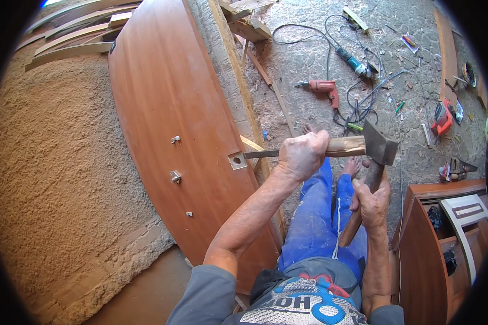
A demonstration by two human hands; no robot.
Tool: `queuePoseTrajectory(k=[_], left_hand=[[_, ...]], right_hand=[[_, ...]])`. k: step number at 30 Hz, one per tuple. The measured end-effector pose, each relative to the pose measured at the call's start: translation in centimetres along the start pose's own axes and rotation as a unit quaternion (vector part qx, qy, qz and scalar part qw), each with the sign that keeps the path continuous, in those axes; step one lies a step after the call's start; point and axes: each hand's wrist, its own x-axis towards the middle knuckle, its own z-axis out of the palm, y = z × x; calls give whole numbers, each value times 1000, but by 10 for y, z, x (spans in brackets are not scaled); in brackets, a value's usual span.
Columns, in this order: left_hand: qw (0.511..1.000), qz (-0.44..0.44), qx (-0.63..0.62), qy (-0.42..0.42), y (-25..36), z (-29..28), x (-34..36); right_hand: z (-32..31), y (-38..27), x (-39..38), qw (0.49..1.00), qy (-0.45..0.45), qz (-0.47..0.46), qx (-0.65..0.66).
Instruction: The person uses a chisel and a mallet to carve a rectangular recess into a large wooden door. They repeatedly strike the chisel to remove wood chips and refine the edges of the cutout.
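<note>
While we look down at our hands, we see our left hand (302, 155) wrapped tight around the wooden handle of a chisel (303, 151). Our fingers are closed all the way round it. The thin metal blade sticks out to the left of our fist. Its tip sits at a small square hole (237, 160) cut near the edge of a big brown door (168, 108). The fat wooden end of the chisel pokes out to the right of our fist.

Our right hand (371, 203) is shut around the wooden handle of a hammer (378, 146). We hold it about halfway down the handle. The grey metal head is up high, just touching or almost touching the end of the chisel. We cannot tell which.

We think the chisel is stiff and hard, and its blade is sharp, so the wood part is the safe place to hold. We think the hammer is heavy at the top, and holding it lower down would make it swing harder.

Our blue trousers (314, 216) show below our hands. On the floor past them lie a red drill (321, 86), a green grinder (355, 64) and a tangle of wires (358, 103). Sawdust (54, 162) lies thick to the left of the door.
</note>
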Motion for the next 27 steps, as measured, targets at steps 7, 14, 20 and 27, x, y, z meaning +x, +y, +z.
queuePoseTrajectory(k=[7, 14, 20, 27], left_hand=[[1000, -3, -19, 23, -2, -7, 3], [998, -20, -67, 5, -13, -18, 7], [999, -34, -31, -23, -3, -21, 5], [999, 31, -42, 7, 1, -17, -5]], right_hand=[[-13, 3, 3, 1000, 13, -3, 17], [-18, -16, 0, 1000, 9, -6, -8], [-5, -25, 1, 998, 24, -37, 34], [3, -8, -8, 1000, 8, -13, 12]])
